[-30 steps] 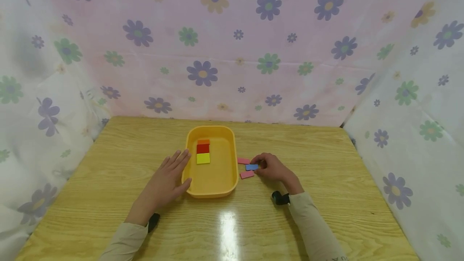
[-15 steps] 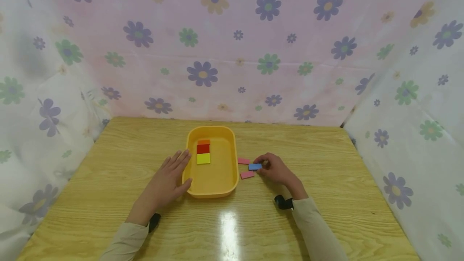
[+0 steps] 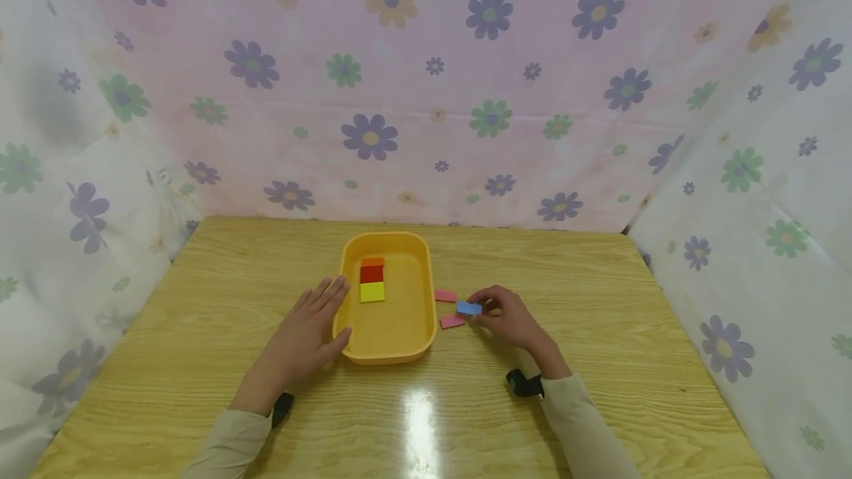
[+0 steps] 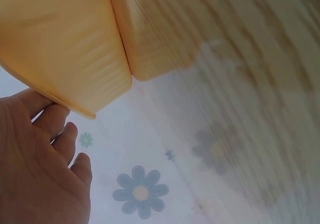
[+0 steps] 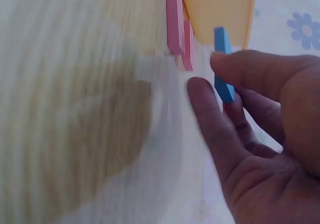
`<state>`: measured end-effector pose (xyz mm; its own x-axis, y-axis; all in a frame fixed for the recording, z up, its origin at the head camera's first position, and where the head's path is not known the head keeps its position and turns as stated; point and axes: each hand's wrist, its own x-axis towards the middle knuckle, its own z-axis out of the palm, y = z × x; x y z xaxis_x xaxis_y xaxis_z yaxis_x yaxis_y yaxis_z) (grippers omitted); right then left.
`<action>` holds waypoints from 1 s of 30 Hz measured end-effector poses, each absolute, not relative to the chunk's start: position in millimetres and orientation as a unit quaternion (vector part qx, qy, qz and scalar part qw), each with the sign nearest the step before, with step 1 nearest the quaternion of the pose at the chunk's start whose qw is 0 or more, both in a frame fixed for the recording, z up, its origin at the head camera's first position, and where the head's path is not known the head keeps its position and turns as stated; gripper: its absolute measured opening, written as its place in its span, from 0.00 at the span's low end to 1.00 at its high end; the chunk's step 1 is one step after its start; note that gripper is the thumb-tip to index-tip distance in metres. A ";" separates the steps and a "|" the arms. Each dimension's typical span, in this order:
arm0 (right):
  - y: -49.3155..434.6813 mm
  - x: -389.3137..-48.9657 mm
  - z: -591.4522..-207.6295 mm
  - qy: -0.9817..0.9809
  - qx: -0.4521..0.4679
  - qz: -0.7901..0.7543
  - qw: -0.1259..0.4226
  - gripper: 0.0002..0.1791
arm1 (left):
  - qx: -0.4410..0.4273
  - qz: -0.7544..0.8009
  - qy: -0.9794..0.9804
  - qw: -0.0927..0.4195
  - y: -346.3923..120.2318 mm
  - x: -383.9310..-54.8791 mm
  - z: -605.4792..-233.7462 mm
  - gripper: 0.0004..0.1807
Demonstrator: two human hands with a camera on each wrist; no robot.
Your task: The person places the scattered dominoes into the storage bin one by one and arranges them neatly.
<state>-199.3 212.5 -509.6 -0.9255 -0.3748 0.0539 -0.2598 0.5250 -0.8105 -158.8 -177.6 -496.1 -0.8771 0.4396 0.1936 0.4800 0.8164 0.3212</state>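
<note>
My right hand (image 3: 511,318) pinches a small blue rectangular block (image 3: 469,308) between thumb and fingers, just right of the yellow tray (image 3: 399,342). The right wrist view shows this blue block (image 5: 226,92) raised off the wooden surface. Two pink blocks (image 3: 445,296) lie flat between the tray and my right hand, the nearer pink block (image 3: 452,322) close below the blue one. With fingers extended, my left hand (image 3: 289,346) rests against the tray's left rim. Inside the tray, orange (image 3: 373,262), red (image 3: 372,274) and yellow (image 3: 372,292) blocks form a column along the left side.
The wood-grain table (image 3: 599,272) reaches to a flowered pink curtain (image 3: 413,94) at the back. White flowered sheets (image 3: 785,272) hang at both sides. A bright light reflection shows on the tabletop in front of the tray.
My right hand has drawn the blue block slightly to the right and up from between the pink blocks. The left hand and the tray have stayed in place.
</note>
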 end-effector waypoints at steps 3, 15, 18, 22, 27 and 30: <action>210.3 -196.2 -510.4 0.863 -0.162 -0.475 0.052 0.13 | -0.242 -0.183 -0.951 0.057 -177.7 -158.8 -496.1 0.39; 202.9 -185.1 -513.5 0.801 -0.100 -0.590 0.015 0.17 | -0.240 -0.186 -0.951 0.056 -178.0 -156.9 -494.0 0.39; 201.6 -181.9 -514.5 0.774 -0.081 -0.628 0.015 0.17 | -0.239 -0.184 -0.952 0.054 -177.7 -156.4 -492.4 0.40; 200.6 -178.6 -516.9 0.716 -0.044 -0.696 0.027 0.18 | -0.238 -0.180 -0.953 0.052 -177.7 -156.0 -491.2 0.40; 200.0 -176.0 -520.6 0.685 -0.019 -0.727 0.037 0.18 | -0.238 -0.181 -0.953 0.053 -178.0 -156.6 -492.3 0.40; 199.9 -173.6 -522.0 0.689 -0.011 -0.724 0.034 0.18 | -0.241 -0.184 -0.951 0.056 -177.6 -158.1 -494.7 0.40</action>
<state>-173.6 199.9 -522.0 -0.9974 -0.0641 -0.0320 0.0351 -0.0480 -0.9982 -158.1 -177.6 -494.7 -0.8778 0.4373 0.1953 0.4786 0.8166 0.3227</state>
